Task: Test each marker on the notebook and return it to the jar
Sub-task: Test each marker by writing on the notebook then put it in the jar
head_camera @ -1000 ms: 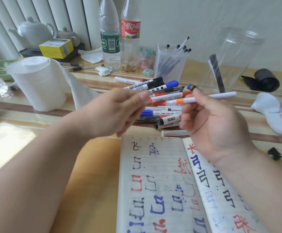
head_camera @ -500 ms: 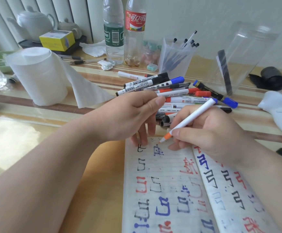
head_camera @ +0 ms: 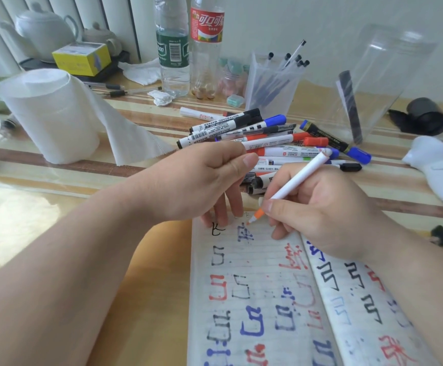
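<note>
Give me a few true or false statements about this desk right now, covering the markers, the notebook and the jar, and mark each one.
1. The right hand holds a white marker with an orange tip against the open lined notebook. True.
2. The tall clear plastic jar is full of markers. False: no markers show in it; they lie in a heap of markers on the wooden table.
3. Fingers of the left hand touch the notebook's top edge. True.
4. The white paper-towel roll lies on its side. False: it stands upright.
5. The notebook pages are blank. False: red, blue and black marks cover them.
</note>
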